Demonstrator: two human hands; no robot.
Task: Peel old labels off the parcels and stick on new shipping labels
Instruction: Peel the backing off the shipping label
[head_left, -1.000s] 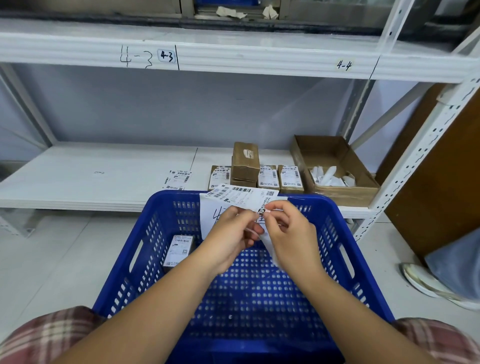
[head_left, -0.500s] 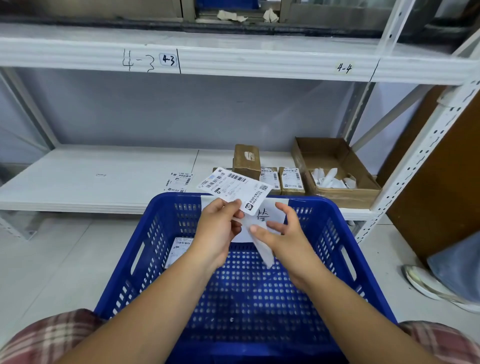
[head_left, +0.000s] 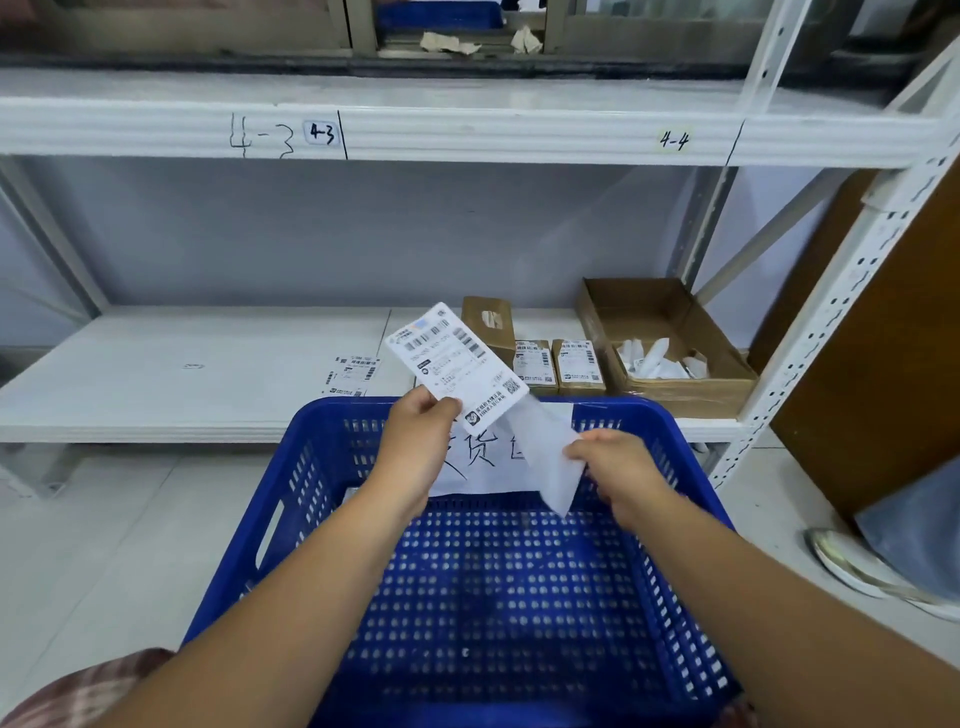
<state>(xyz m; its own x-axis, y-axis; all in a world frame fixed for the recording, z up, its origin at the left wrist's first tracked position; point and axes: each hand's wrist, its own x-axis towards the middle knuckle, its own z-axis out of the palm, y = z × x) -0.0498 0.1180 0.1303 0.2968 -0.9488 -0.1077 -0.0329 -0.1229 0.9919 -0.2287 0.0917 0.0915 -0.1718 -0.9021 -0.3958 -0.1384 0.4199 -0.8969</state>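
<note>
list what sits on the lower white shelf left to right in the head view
loose white printed labels, upright brown cardboard parcel, flat brown labelled parcel, second flat brown labelled parcel, open brown cardboard box holding white paper scraps

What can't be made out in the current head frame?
- Print on the shipping label: head view, blurred and too small to read.
- Handwritten sign on the crate wall: head view, partly covered by the left hand and the backing sheet in the right hand.
- Parcels on the shelf: head view, the label covers part of the row.
- Scraps in the carton: head view, too small to identify.
</note>
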